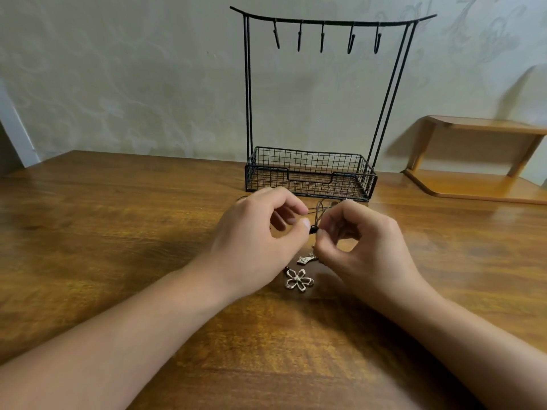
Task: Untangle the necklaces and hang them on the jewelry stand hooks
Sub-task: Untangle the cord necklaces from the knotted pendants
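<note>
Nearest: two bare forearms reaching in from the bottom corners over the wooden table (88,232), converging toward the middle. Just beyond the wrists, lying flat on the wood between them, a pale flower-shaped pendant (299,280); a little farther, a smaller pale pendant (306,258), partly hidden behind the right hand's thumb, shape hard to make out. Above these, left hand (260,232) and right hand (361,241) nearly meeting, fingers curled on both, thumb and forefinger tips pinching the tangled necklace cords (318,211) at a small dark bead or knot (313,230). Thin loops of cord rising behind the fingertips, running back toward the stand; exact course of each strand impossible to tell.

Farther back, touching distance past the knuckles, the black wire basket (310,174) at the foot of the jewelry stand (248,84), nothing visible inside, only mesh floor. Overhead, five hooks (322,37) hanging from the curved top bar, all bare.

Off to the right, well apart, a low wooden shelf (473,161) against the patterned wall (118,69). Broad open tabletop left of the hands; far table edge meeting the wall behind the stand.
</note>
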